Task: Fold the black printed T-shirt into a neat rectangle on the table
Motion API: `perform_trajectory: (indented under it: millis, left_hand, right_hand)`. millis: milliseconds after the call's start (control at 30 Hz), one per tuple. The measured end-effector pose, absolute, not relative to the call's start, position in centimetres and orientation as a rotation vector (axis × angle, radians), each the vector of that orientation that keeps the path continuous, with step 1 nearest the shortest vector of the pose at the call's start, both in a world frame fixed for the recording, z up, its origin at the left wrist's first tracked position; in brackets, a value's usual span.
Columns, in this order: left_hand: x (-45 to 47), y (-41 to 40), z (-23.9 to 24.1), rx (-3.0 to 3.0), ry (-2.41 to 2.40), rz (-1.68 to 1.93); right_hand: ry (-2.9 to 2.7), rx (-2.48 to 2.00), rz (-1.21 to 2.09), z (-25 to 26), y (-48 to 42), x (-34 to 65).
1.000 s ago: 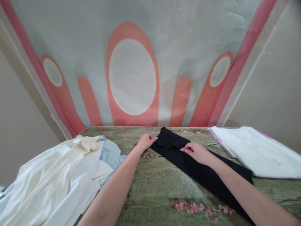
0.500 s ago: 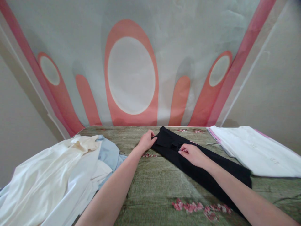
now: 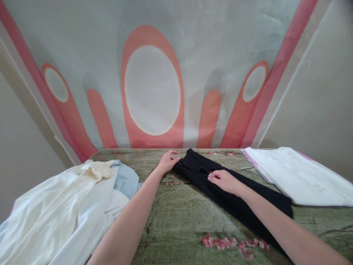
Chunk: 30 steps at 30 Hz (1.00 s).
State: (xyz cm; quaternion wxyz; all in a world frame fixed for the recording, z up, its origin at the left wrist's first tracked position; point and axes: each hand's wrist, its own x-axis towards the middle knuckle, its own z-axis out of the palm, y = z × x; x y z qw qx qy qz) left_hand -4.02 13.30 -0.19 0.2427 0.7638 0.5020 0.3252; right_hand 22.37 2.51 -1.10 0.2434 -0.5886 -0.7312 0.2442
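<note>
A long black garment [image 3: 194,160], which looks like a pair of trousers, lies slantwise on the table, partly folded over at its far end. My left hand [image 3: 167,162] is at the far left corner of it, fingers apart, the tips beside or just touching the cloth. My right hand [image 3: 224,180] has thumb and fingers pinched on the black fabric near the middle of the folded part. Under my right forearm, some of the lower cloth is hidden.
On the left is a loose heap of cream, white and light blue clothes [image 3: 52,209]. Folded white clothes [image 3: 298,173] with pink edges lie stacked at the right. The wood-patterned table [image 3: 171,221] has pink flower prints and meets a painted wall [image 3: 153,92].
My left hand has loosened its fingers from the garment's corner and shifted slightly left. The corner now spreads further left. My right hand has stayed almost in place, still pinching.
</note>
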Motion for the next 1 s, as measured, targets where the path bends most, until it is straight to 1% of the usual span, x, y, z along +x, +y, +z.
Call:
perform_trajectory:
  millis: [167,333,467,667,867,1000]
  left_hand:
    - [-4.4,13.3,-1.1,2.224,1.579,0.662]
    - [-4.0,12.9,-0.7,2.326,1.647,0.619]
    - [-3.8,12.7,-0.6,2.335,1.535,0.665]
    - [-4.0,12.8,-0.5,2.293,1.396,0.671]
    - [-2.1,14.4,0.3,2.303,1.34,0.496]
    - [-0.3,15.7,0.3,2.282,1.287,0.463]
  right_hand:
    - [-2.014,-1.576,0.704,-1.3,2.6,22.5]
    - [-2.057,-1.632,0.584,-1.1,2.1,22.1]
    - [-2.069,-1.646,0.504,-0.7,1.7,21.9]
    - [-2.085,-1.616,0.289,-0.9,2.2,22.2]
    - [-2.057,-1.604,0.245,-1.9,2.8,22.4]
    - [-1.957,-1.59,0.239,-1.8,2.9,22.4]
